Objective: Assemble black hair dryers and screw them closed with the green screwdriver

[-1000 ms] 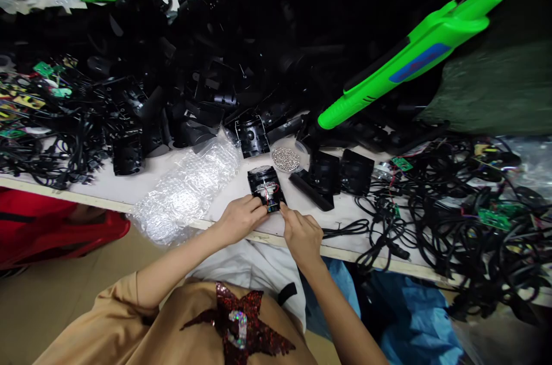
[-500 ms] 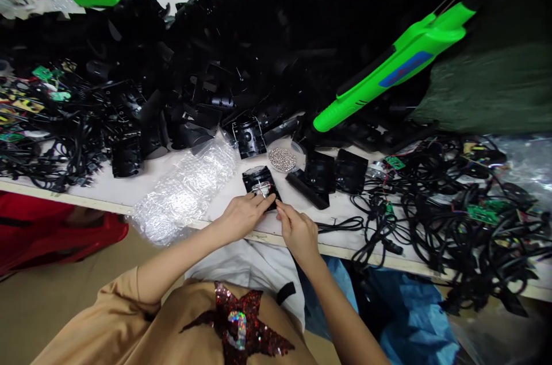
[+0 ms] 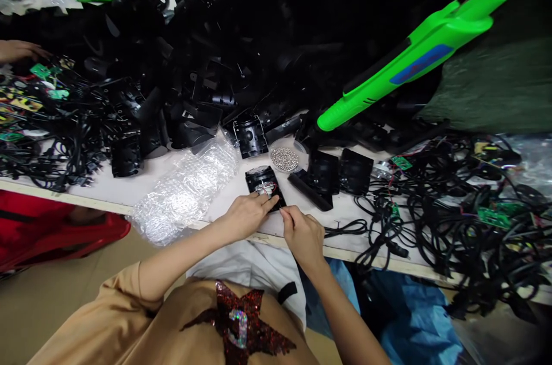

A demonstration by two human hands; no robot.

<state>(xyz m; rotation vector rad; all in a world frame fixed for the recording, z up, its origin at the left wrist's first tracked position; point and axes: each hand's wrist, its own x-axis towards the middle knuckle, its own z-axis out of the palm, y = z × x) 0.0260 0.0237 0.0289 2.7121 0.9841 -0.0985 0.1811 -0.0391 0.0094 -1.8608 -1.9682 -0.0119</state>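
A black plastic housing (image 3: 255,175) lies near the table's front edge, with a silvery part and thin red wire inside it. My left hand (image 3: 245,216) rests on its near side, fingers pressing the housing and partly covering the silvery part. At the housing's right corner, my right hand (image 3: 303,237) is closed in a pinch of thumb and forefinger; whatever is between them is too small to make out. Just beyond sits a round clear dish of small silver screws (image 3: 284,159). Another open black housing (image 3: 250,136) stands behind.
A green electric screwdriver (image 3: 388,72) hangs over the table at right. Black shells (image 3: 241,37) are heaped across the back. Cables with circuit boards (image 3: 431,221) lie at right, bubble wrap (image 3: 185,192) at left. A co-worker's hand (image 3: 19,50) reaches in from the far left.
The green screwdriver has shifted slightly right and up. A co-worker's hand has appeared at the left edge. My hands stay at the housing, the right one marginally lower and further right.
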